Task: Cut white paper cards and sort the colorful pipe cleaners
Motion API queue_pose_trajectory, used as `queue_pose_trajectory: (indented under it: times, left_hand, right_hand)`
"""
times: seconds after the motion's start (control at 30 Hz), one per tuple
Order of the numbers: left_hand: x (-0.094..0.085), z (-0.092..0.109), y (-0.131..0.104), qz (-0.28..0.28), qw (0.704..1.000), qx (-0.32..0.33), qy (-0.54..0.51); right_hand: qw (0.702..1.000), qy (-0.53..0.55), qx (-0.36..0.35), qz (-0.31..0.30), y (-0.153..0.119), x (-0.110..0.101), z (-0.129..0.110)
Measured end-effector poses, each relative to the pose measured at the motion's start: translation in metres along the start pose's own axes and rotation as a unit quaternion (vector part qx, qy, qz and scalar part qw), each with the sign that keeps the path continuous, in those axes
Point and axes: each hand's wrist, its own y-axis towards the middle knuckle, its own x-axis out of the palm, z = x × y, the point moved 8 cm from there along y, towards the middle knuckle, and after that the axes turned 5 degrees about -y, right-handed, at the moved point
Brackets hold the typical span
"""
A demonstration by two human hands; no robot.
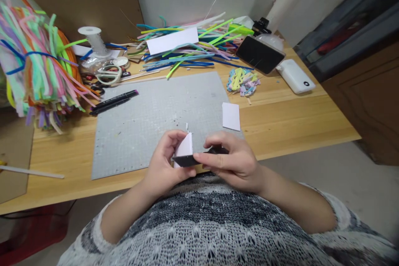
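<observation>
Near the front edge of the grey cutting mat (149, 120), my left hand (165, 160) holds a small white card piece (185, 146) between thumb and fingers. My right hand (233, 160) is closed on a dark, flat-bladed tool (184, 161), whose blade lies against the lower part of the white piece. The tool's handle is mostly hidden by my right fingers. A tiny white scrap (187, 126) is just beyond my left fingertips. Another white card piece (231, 116) lies at the mat's right edge.
Black markers (114, 102) lie at the mat's upper left, by a large pipe-cleaner bundle (40, 62). More pipe cleaners (187, 54) spread behind the mat. A phone (260, 55), a white power bank (296, 76) and small coloured pieces (242, 82) are at the right.
</observation>
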Motion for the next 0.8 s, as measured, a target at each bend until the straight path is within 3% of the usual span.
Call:
queue_pose_trajectory:
  times: [0.2,0.8]
  left_hand:
    - [0.002,0.005,-0.001,-0.005,0.999,0.035,0.007]
    - [-0.003,0.017,-0.010,0.014,0.984,0.133,0.121]
  right_hand:
    - [0.994,-0.106,-0.023,0.003,-0.003,-0.004,-0.004]
    - [0.995,-0.092,-0.042,0.001,-0.003,-0.002,-0.007]
